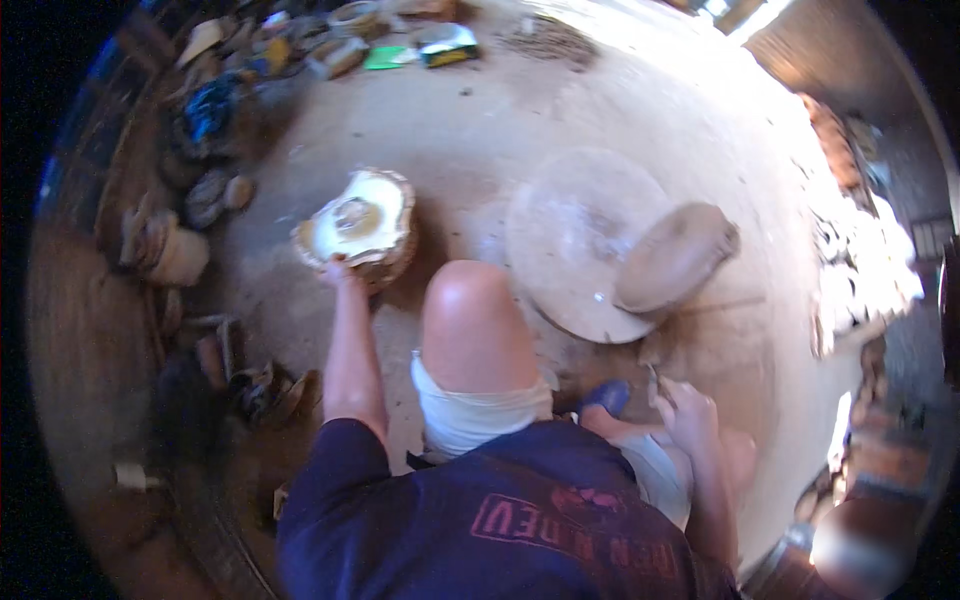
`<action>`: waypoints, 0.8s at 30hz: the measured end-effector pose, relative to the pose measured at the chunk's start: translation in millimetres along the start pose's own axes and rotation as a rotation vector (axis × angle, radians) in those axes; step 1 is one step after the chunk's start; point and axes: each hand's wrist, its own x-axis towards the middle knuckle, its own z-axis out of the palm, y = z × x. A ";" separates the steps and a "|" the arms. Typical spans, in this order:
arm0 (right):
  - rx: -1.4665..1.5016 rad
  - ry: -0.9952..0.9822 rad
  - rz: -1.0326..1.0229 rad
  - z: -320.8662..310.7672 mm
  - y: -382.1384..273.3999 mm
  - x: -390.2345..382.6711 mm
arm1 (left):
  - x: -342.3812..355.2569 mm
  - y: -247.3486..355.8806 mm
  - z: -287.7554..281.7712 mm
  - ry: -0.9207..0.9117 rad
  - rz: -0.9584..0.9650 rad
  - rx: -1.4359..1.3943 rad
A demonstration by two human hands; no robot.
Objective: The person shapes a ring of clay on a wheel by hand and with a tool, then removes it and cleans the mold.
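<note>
Overhead, head view: one fisheye picture looking down on a seated person and an earthen floor.

Hidden or unclear: the rim of the picture is dark, and the clutter [215,70] along the upper left wall is too blurred to sort into separate things. The right side is washed out by strong light, so the pale heap [860,260] there cannot be made out.

Left hand [337,270]: reaches out on a straight arm to the near rim of a shallow basket-like bowl [397,255]. The fingers are bent onto the rim and touch it; whether they truly grip it cannot be told.

Bowl: round, brown and rough at the edge, filled with a pale creamy mass with a darker lump in the middle. It sits on the floor left of the bare knee [472,315].

Right hand [683,405]: held low beside the right leg, fingers curled about a small thin thing that is too small to name.

Round slab [575,235]: a flat, pale, dusty disc on the floor ahead of the knee, well apart from the bowl.

Clay lump [675,255]: an oval brown mass lying on the slab's right edge.

Between: the raised knee stands between the bowl and the slab.

Near the right hand: a blue shoe [605,397].
</note>
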 end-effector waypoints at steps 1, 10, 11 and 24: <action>0.004 0.007 0.039 -3.6 3.1 0.1 | 8.3 10.2 -7.1 -0.097 -0.061 0.012; -0.098 0.092 0.158 -71.2 -8.8 -23.3 | -63.5 36.1 14.1 0.245 0.009 0.308; -0.111 0.110 0.218 -74.1 -1.4 -30.6 | -70.6 33.2 15.7 0.244 0.060 0.432; -0.043 0.344 0.406 -77.3 50.6 -88.5 | -116.0 42.1 13.4 0.086 0.082 0.736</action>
